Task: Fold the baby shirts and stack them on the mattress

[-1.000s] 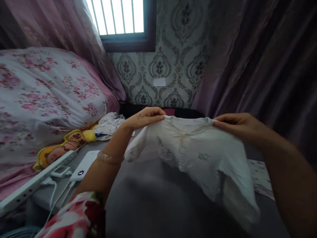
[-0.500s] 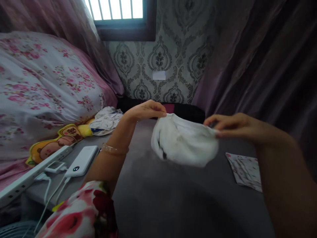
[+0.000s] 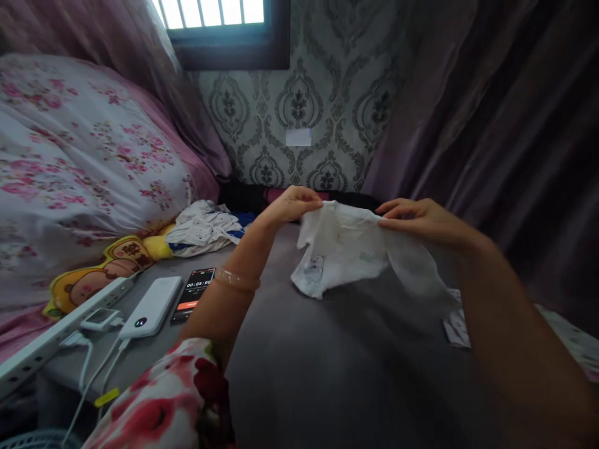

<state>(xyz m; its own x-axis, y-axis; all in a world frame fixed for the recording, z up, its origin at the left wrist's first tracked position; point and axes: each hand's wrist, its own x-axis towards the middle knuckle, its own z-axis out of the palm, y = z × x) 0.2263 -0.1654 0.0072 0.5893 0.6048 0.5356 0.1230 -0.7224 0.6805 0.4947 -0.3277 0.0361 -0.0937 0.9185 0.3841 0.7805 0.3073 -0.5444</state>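
Note:
A small white garment (image 3: 349, 249) hangs between my two hands over the grey surface. It has a small printed animal figure near its lower left and a faint green print. My left hand (image 3: 299, 202) pinches its upper left corner. At its upper right, my right hand (image 3: 416, 218) grips the edge between thumb and fingers. A thin part of the cloth trails to the right below that hand, blurred. Whether it is a top or shorts, I cannot tell.
The grey surface (image 3: 281, 362) lies below my hands. To the left are a phone (image 3: 194, 290), a white power bank (image 3: 150, 307), a power strip (image 3: 60, 337) with cables, and crumpled clothes (image 3: 206, 227). A patterned folded cloth (image 3: 456, 330) shows partly behind my right arm.
The garment has turned from a bunched, rounded shape to a flatter, more spread one. My right hand has moved up and slightly left. The phone has come into view beside my left forearm.

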